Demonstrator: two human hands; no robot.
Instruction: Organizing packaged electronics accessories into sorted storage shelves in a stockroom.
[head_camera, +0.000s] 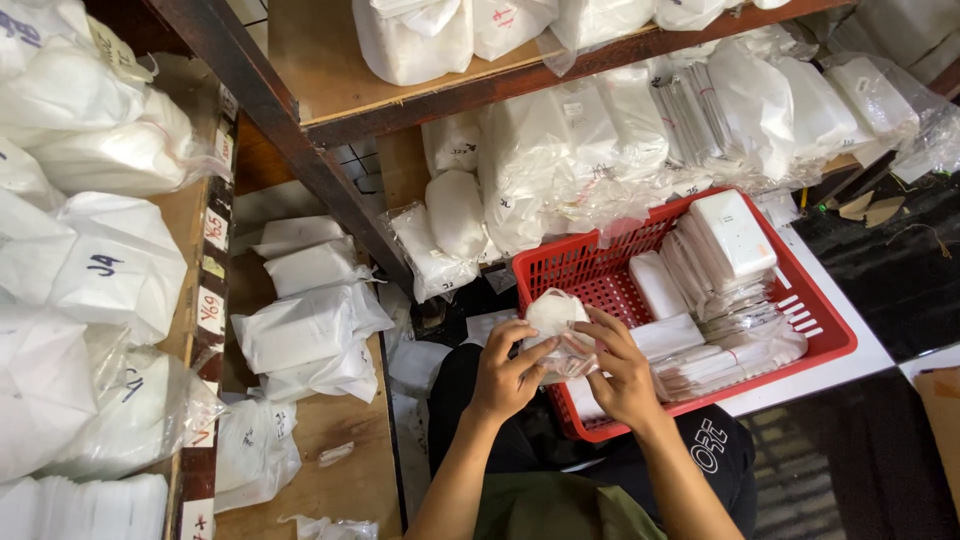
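Observation:
Both my hands hold one small clear plastic packet of white items (556, 322) over the near left corner of a red plastic basket (830, 335). My left hand (505, 372) grips the packet from the left and below. My right hand (622, 368) pinches its right side, fingers on top. The basket rests on my lap and holds several stacks of white packets (722, 270) in clear wrap.
Wooden shelves (345, 95) with many white plastic bags stand ahead and to the left. More bags (305, 325) lie on a lower shelf at left. A white board (830, 375) sits under the basket, and dark floor (900, 280) lies to the right.

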